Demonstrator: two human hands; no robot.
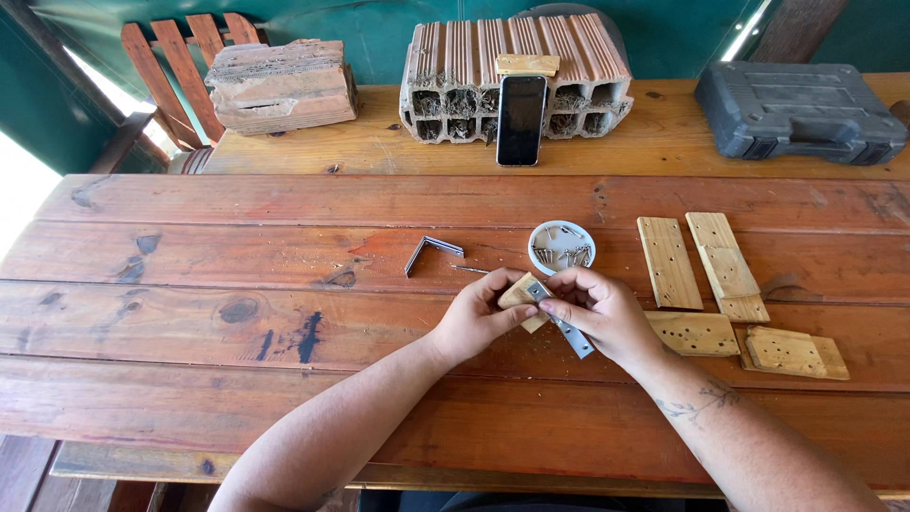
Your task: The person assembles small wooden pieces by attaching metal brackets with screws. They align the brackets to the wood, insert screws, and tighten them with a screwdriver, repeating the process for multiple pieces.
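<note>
My left hand (471, 320) and my right hand (600, 308) meet over the middle of the red wooden table (237, 275). Between them they hold a small light wooden block (518, 292) with a flat metal bracket (567, 328) laid against it. The left hand grips the block from the left. The fingers of the right hand pinch the bracket against the block, and its lower end sticks out below my fingers. Just behind the hands stands a small white round dish (561, 246) with several screws in it.
An L-shaped metal bracket (431, 250) and a loose screw (470, 269) lie left of the dish. Several drilled wooden pieces (669, 262) lie at the right. At the back stand a phone (521, 119) propped on a hollow brick (512, 66), another brick (281, 83) and a dark tool case (798, 110).
</note>
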